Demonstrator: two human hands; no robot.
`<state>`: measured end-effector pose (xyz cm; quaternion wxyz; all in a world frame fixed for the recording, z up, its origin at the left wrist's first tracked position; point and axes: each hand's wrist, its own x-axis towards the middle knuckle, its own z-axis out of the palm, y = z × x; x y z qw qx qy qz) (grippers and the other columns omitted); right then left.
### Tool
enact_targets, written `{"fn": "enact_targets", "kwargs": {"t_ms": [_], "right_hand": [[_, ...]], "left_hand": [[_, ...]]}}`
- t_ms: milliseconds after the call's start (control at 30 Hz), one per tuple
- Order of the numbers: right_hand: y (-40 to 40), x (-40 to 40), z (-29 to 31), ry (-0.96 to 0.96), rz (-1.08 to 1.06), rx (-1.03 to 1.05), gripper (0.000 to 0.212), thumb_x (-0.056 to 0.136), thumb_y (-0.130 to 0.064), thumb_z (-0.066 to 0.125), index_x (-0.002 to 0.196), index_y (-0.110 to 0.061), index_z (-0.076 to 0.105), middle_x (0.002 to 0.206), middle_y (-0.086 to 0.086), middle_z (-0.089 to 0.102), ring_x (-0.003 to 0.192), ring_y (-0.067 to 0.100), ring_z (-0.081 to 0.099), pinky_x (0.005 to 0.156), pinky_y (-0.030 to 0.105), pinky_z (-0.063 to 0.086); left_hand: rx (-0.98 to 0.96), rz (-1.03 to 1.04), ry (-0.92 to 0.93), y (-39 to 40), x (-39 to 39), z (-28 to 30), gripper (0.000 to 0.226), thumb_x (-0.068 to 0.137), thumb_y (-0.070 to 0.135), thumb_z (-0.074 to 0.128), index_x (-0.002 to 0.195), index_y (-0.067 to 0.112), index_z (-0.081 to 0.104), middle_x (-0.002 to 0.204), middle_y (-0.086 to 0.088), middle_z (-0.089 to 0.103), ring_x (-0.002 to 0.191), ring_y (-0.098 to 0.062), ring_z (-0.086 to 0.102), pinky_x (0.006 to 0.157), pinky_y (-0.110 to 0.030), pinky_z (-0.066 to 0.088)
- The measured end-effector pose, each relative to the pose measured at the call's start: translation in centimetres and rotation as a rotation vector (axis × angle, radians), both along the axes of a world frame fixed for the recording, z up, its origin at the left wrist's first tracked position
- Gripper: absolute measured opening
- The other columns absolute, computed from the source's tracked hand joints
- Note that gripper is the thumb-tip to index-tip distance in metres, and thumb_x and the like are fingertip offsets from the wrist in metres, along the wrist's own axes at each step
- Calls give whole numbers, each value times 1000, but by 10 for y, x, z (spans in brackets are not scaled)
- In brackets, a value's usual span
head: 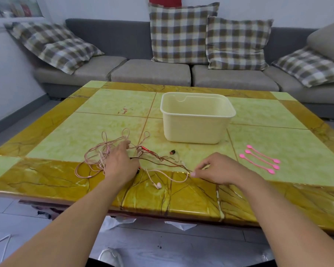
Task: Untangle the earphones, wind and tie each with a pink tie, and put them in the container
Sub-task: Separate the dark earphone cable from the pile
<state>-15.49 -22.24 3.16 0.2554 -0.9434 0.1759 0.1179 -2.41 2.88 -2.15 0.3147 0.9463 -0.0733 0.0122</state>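
Key relation: the tangle [112, 157] lies on the near-left of the table [277, 135], and a dark cord [162, 162] runs out of it roughly left to right, from my left hand [121, 160] toward my right hand [218, 168]. So the cord's long axis sits straight between the two hands; I judge the next move is pulling them apart along that line.

Left hand rests palm-down on the tangle's right side, fingers fairly straight and spread over the cords, pinning rather than gripping as far as I can see. Right hand has thumb and forefinger closed in a pinch on the cord's right end, other fingers loosely curled.

Tangle: thin pinkish cords in loose loops, a darker red-brown cord crossing through, one pale earbud [158, 185] lying loose near the table edge between the hands.

Container [197, 130], cream, open-topped, stands beyond the hands, nearer the right one. Three pink ties [260, 158] lie parallel, right of my right hand, untouched.
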Motion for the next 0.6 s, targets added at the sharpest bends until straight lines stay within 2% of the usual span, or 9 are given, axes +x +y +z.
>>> {"fn": "enact_targets", "kwargs": {"t_ms": [100,200,300,400,433,500,533,567,600], "right_hand": [[-3,-3,2,33,6,-21,20,82,-49,79,74,-31,79,59,-20,66,57,3,56,56,22,40],[-3,-6,8,-236,-62,24,20,89,-50,71,75,-36,75,78,-11,72,70,16,64,62,27,45],[5,-5,18,-664,-206,417,21,100,-38,61,83,-32,72,94,0,73,87,23,65,69,40,46],[6,1,31,-940,-301,1007,32,107,-21,44,78,-20,56,114,-2,75,118,21,64,74,29,42],[3,1,35,-965,-319,1252,33,108,-18,39,77,-19,49,108,2,76,118,23,65,80,29,44],[-1,-2,38,-973,-401,1585,33,107,-19,38,75,-18,44,66,2,64,87,26,72,92,34,48],[-4,-4,38,-958,-466,1606,33,106,-20,40,73,-19,43,52,-1,46,62,22,62,87,35,52],[-7,-4,36,-930,-533,1526,34,106,-21,41,72,-20,43,49,-3,33,47,17,44,71,33,53],[-11,-5,34,-892,-583,1371,33,106,-23,43,72,-20,42,49,-5,27,44,15,28,54,30,44]], "left_hand": [[-15,-24,12,1,0,-2,58,85,13,63,141,16,48,140,-8,56,129,-32,49,101,-48,46],[-97,21,5,-1,0,1,49,91,16,54,139,17,51,143,-7,55,129,-31,50,103,-47,45],[-157,42,9,-1,0,2,37,102,32,39,132,18,57,134,-8,61,118,-31,56,92,-44,45],[-177,51,46,-1,-1,1,48,106,50,24,111,18,60,109,-11,64,103,-33,56,81,-42,38],[-186,52,50,-1,0,0,49,107,50,23,109,18,60,108,-11,63,105,-34,56,82,-42,37],[-229,62,65,0,2,0,47,107,44,25,117,17,61,119,-12,63,116,-34,54,88,-43,36],[-254,72,79,0,3,-1,47,107,41,25,124,16,61,127,-12,62,123,-33,52,92,-44,35],[-280,85,86,0,4,-1,47,107,40,25,129,16,60,132,-11,61,127,-32,49,95,-43,33],[-306,97,92,1,6,-2,48,106,39,25,132,17,59,133,-10,61,128,-31,48,95,-42,31]]}}
